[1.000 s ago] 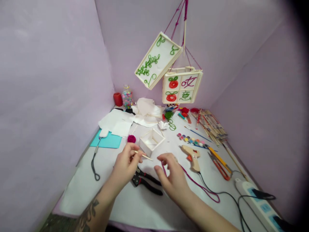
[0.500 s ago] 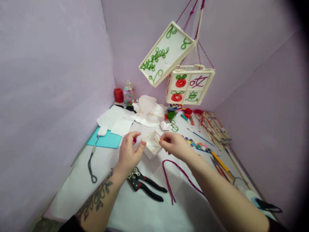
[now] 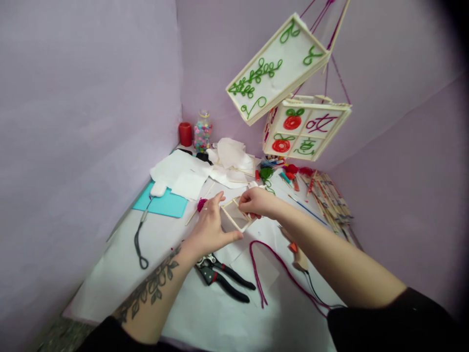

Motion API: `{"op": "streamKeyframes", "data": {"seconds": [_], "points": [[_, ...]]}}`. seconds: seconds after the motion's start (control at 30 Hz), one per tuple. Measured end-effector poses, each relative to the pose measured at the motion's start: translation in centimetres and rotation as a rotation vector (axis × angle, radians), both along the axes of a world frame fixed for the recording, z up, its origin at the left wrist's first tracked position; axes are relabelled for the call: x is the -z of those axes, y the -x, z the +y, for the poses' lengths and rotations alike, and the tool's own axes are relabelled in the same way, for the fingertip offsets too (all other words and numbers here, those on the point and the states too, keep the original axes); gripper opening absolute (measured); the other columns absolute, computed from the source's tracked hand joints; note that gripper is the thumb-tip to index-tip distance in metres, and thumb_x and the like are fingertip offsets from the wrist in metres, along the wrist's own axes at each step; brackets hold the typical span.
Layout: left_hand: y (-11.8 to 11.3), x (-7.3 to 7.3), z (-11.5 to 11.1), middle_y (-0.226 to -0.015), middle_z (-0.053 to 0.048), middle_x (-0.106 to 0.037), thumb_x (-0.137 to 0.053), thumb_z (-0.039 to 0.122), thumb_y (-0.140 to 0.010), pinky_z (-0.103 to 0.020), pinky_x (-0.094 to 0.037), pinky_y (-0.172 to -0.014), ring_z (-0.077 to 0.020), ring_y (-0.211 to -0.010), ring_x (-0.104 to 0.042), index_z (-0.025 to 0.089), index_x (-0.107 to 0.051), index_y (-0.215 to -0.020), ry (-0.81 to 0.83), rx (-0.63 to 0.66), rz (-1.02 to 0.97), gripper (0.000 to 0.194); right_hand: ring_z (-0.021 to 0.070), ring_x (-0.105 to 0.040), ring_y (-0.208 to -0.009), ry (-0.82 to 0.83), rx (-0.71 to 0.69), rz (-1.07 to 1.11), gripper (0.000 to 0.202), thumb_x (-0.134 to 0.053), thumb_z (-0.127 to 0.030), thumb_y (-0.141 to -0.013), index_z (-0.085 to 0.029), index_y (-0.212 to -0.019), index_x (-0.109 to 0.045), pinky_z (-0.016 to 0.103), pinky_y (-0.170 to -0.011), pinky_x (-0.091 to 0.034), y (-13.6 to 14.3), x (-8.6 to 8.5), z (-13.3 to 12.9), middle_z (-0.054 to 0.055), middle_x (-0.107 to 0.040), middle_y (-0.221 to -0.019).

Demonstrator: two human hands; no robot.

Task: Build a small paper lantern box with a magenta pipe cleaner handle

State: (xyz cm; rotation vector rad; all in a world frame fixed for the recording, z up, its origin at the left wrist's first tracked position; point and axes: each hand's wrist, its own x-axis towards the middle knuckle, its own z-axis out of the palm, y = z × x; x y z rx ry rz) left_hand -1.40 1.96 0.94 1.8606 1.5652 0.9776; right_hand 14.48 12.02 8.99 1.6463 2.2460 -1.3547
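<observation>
A small box with a pale wooden stick frame and white sides stands on the table between my hands. My left hand reaches round its left side, fingers near the far left corner and thumb at the near corner. My right hand is pinched closed over the box's far right edge; whatever its fingertips hold is hidden. Behind my left fingers lies a magenta yarn ball. Black-handled pliers and a doubled magenta cord rest nearer me.
Two decorated stick-framed boxes hang over the back right. A corded tool with an orange trigger lies beneath my right forearm. White paper, a turquoise sheet, a jar of beads and bundled sticks surround the work area.
My left hand has moved in against the small box, its thumb now at the near corner. The box has turned, and my right hand has shifted over its far edge. The view has swung slightly.
</observation>
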Motion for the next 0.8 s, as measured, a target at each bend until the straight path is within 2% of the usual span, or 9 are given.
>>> {"op": "streamKeyframes", "data": {"seconds": [0.27, 0.47, 0.6, 0.8], "points": [[0.0, -0.3, 0.3, -0.142, -0.019, -0.042, -0.082, 0.040, -0.064, -0.059, -0.040, -0.105, -0.0371, -0.132, -0.044, 0.022, -0.008, -0.147, 0.006, -0.002, -0.008, 0.112, 0.0093, -0.048, -0.039, -0.003, -0.023, 0.002, 0.014, -0.056, -0.009, -0.067, -0.017, -0.056, -0.059, 0.018, -0.037, -0.037, -0.2, -0.1, 0.0, -0.003, -0.053, -0.041], [-1.2, 0.3, -0.6, -0.144, -0.021, -0.035, -0.087, 0.047, -0.055, -0.061, -0.037, -0.106, -0.0414, -0.136, -0.037, 0.025, -0.005, -0.148, -0.135, -0.080, 0.030, 0.126, 0.0093, -0.049, -0.039, 0.011, -0.022, 0.029, 0.013, -0.055, -0.009, -0.067, -0.017, -0.058, -0.058, 0.018, -0.037, -0.038, -0.2, 0.4, 0.0, -0.004, -0.053, -0.041], [-2.2, 0.9, -1.0, -0.136, -0.021, -0.042, -0.086, 0.044, -0.059, -0.061, -0.042, -0.100, -0.0402, -0.129, -0.045, 0.024, -0.005, -0.148, -0.233, -0.112, 0.079, 0.122, 0.0094, -0.049, -0.039, 0.015, -0.016, 0.042, 0.012, -0.056, -0.010, -0.067, -0.017, -0.058, -0.058, 0.018, -0.036, -0.038, -0.5, 0.7, 0.1, -0.004, -0.054, -0.042], [-2.3, 1.1, -0.9, -0.129, -0.020, -0.046, -0.084, 0.041, -0.062, -0.057, -0.046, -0.095, -0.0370, -0.119, -0.052, 0.020, -0.002, -0.148, -0.262, -0.117, 0.098, 0.120, 0.0098, -0.051, -0.040, 0.025, -0.015, 0.056, 0.010, -0.056, -0.010, -0.066, -0.017, -0.060, -0.058, 0.018, -0.037, -0.038, -0.9, 0.7, 0.2, -0.004, -0.055, -0.043]]}}
